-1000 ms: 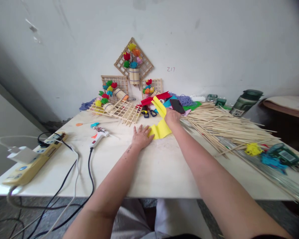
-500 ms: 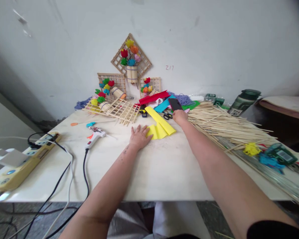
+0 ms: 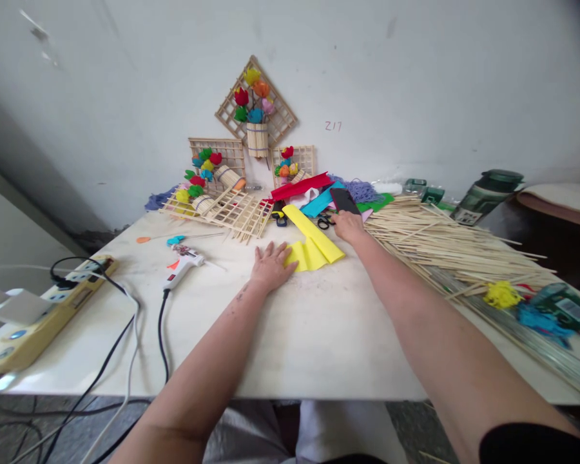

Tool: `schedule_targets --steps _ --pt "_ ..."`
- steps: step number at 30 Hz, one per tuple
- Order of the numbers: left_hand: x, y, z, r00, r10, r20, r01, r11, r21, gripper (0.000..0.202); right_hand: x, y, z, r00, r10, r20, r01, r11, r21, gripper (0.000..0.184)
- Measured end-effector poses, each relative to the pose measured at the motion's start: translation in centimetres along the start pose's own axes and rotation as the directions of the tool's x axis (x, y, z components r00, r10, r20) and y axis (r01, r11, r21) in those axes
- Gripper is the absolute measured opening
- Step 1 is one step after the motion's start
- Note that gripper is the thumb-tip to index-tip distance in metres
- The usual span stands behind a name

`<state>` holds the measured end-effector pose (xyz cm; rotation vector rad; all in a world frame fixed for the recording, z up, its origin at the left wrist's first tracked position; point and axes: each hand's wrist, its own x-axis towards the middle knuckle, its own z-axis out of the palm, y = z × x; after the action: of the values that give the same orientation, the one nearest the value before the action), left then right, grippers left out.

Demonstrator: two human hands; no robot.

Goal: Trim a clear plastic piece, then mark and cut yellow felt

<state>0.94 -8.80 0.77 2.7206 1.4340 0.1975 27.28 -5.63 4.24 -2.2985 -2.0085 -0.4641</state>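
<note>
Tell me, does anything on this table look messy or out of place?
Mostly the thin wooden sticks at right: they sprawl loosely, ends uneven, some crossing others. The dark green bottle behind them seems to lean, though lens distortion may explain that. Nothing looks clearly broken or spilled.

The left hand (image 3: 272, 265) touches a yellow sheet (image 3: 313, 251), the right hand (image 3: 348, 228) near scissors (image 3: 325, 223).

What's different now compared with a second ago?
The right hand let go of the yellow strip and moved right, beside the scissors and dark phone; whether it grips either is unclear. The strip's far end dropped leftward. The left hand stays flat at the strip's left end.
</note>
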Motion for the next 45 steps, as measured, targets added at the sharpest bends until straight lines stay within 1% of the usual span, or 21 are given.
schedule_targets --steps 4,8,9,10,12,14,17,23,31,35,38,42,45 --pt "0.0 0.0 0.0 1.0 0.0 0.0 0.0 1.0 0.006 0.059 0.0 -0.5 0.2 0.999 0.032 -0.017 -0.031 0.997 0.073 0.032" --pt "0.0 0.0 0.1 1.0 0.0 -0.003 0.0 1.0 0.004 0.059 0.0 -1.0 0.5 0.984 0.174 -0.027 -0.17 0.981 0.091 0.046" --pt "0.0 0.0 0.1 1.0 0.0 -0.004 0.0 1.0 0.004 0.059 0.0 -1.0 0.6 0.981 0.19 -0.033 -0.187 0.979 0.087 0.047" --pt "-0.1 0.0 0.1 1.0 -0.001 -0.006 0.001 1.0 0.003 0.059 0.0 -0.9 0.6 0.981 0.189 -0.035 -0.186 0.979 0.079 0.045" --pt "-0.1 0.1 0.0 1.0 -0.001 -0.006 0.001 1.0 0.001 0.058 0.2 -0.8 0.6 0.989 0.149 -0.015 -0.148 0.987 0.056 0.04" --pt "-0.1 0.1 -0.1 1.0 -0.001 -0.001 0.001 1.0 -0.003 0.058 0.5 -0.6 0.5 0.993 0.111 0.035 -0.112 0.993 0.04 0.036" --pt "-0.2 0.2 -0.2 1.0 -0.001 0.006 0.001 1.0 -0.01 0.058 0.9 -0.4 0.3 0.99 0.101 0.094 -0.105 0.994 0.038 0.035" --pt "-0.1 0.1 -0.1 1.0 -0.003 0.006 0.003 1.0 -0.008 0.059 1.5 -0.1 0.4 0.995 0.065 0.076 -0.066 0.998 0.014 0.037" --pt "-0.1 0.1 0.0 1.0 -0.004 0.006 0.004 1.0 -0.011 0.058 2.1 -0.3 0.3 0.989 0.046 0.139 -0.043 0.999 -0.024 0.037" --pt "-0.1 0.0 0.0 1.0 0.0 0.005 0.0 1.0 -0.007 0.059 2.2 -0.4 0.1 0.99 -0.02 0.14 0.031 0.997 -0.074 0.039" --pt "-0.1 0.1 0.0 1.0 -0.001 0.005 0.001 1.0 -0.013 0.058 2.0 -0.5 0.0 0.988 -0.043 0.148 0.058 0.993 -0.1 0.04" --pt "-0.1 0.1 -0.2 1.0 -0.004 0.008 0.004 1.0 -0.019 0.058 1.6 -0.6 -0.1 0.991 -0.051 0.125 0.064 0.993 -0.101 0.041" --pt "-0.1 0.1 -0.1 1.0 0.001 0.012 0.0 1.0 -0.023 0.058 1.4 -0.4 0.0 0.997 -0.013 0.079 0.018 0.998 -0.064 0.039"
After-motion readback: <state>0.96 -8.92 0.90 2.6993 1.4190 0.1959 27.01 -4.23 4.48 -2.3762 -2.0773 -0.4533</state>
